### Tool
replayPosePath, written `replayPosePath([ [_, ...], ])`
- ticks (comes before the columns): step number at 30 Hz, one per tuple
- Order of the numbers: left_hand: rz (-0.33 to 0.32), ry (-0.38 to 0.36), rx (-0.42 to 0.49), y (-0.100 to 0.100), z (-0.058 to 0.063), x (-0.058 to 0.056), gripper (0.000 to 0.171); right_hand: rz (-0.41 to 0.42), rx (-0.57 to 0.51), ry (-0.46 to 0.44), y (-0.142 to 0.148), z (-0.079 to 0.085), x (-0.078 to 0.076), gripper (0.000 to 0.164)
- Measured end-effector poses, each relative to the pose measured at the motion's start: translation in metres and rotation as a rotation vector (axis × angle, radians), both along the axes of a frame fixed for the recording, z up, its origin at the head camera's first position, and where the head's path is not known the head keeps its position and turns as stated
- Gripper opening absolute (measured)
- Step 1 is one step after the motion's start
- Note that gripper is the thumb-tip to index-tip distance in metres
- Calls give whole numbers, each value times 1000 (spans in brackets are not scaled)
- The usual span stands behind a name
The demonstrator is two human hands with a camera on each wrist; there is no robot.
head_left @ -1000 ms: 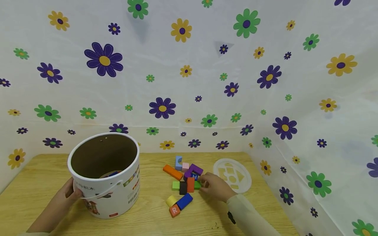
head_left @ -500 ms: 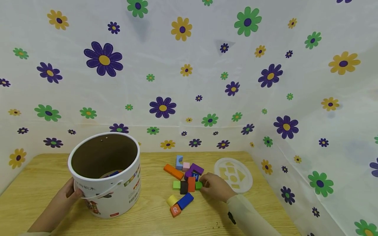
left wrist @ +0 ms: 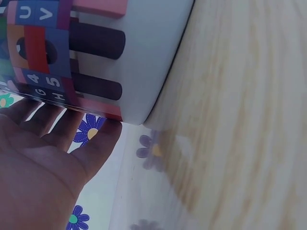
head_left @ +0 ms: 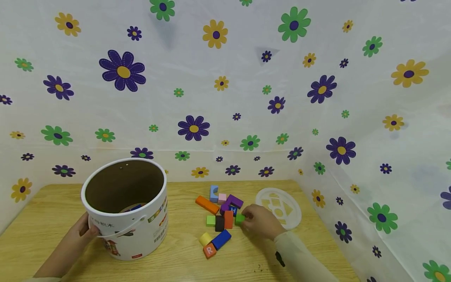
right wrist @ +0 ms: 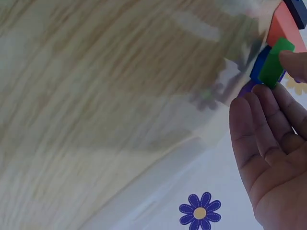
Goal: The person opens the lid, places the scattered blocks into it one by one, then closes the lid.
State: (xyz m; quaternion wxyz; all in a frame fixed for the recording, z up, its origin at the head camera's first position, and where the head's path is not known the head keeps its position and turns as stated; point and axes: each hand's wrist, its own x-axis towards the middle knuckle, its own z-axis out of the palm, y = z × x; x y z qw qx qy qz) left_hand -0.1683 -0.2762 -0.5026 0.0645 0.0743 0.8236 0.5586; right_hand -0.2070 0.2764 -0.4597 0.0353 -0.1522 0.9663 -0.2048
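A large white bucket (head_left: 148, 235) stands at the left of the wooden table, a few coloured pieces showing deep inside. My left hand (head_left: 77, 237) holds its left side, thumb on the front wall near the strap handle; in the left wrist view the fingers (left wrist: 98, 148) reach along the printed wall. At the right edge of a loose group of blocks, my right hand (head_left: 262, 221) pinches a green block (head_left: 240, 219) between thumb and fingers. A red block (head_left: 228, 220) lies just left of it. The right wrist view shows the thumb against the green block (right wrist: 276, 64).
Around the red block lie a black block (head_left: 219, 223), a light green block (head_left: 210, 221), purple blocks (head_left: 235, 201) and an orange bar (head_left: 207, 205). Nearer lie a blue block (head_left: 221, 239) and an orange letter block (head_left: 209, 250). A white cut-out disc (head_left: 295, 213) is behind my right hand.
My right hand has drawn the green block a little to the right, away from the red block, and more of it shows. The left hand and bucket have stayed in place.
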Motion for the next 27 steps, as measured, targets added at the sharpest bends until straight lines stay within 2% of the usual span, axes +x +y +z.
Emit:
replayPosePath([
  [5,-5,21,28,0,-3,0,78,-26,-37,41,0,10,0,16],
  [10,-1,15,38,0,-4,1,77,3,-76,105,-7,23,-1,15],
  [13,5,11,30,2,-4,0,78,16,-117,109,-14,32,-3,17],
  [18,5,3,22,3,-3,-2,80,39,-215,116,-31,47,-4,22],
  [27,21,18,-16,0,-3,1,80,69,-296,175,-71,74,-3,27],
])
